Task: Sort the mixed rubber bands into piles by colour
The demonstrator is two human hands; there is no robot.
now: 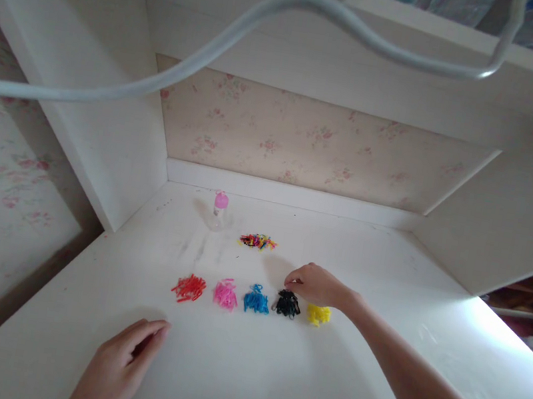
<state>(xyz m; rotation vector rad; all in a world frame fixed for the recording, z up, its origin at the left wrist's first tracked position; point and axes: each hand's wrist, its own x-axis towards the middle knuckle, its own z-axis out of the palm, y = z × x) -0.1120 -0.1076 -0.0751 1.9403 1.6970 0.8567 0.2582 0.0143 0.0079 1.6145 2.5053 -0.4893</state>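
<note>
My right hand (pixel 316 284) reaches over the pile of black rubber bands (pixel 287 304), its fingertips pinched just above that pile's far edge. Whatever sits between those fingertips is too small to make out. Partly under the same hand lies a pile of yellow rubber bands (pixel 318 315). Blue bands (pixel 257 300), pink bands (pixel 226 295) and red bands (pixel 189 288) form separate piles to the left, in one row. Closest to the red pile is my left hand (pixel 124 359), closed with thumb against fingers and nothing showing in it. Behind the row is a mixed-colour heap of bands (pixel 258 242).
A clear bottle with a pink cap (pixel 220 209) stands at the back left of the white desk (pixel 218 374). Overhead, a white cable (pixel 209 49) hangs across in front of a shelf (pixel 426 22). White panels flank the desk on both sides.
</note>
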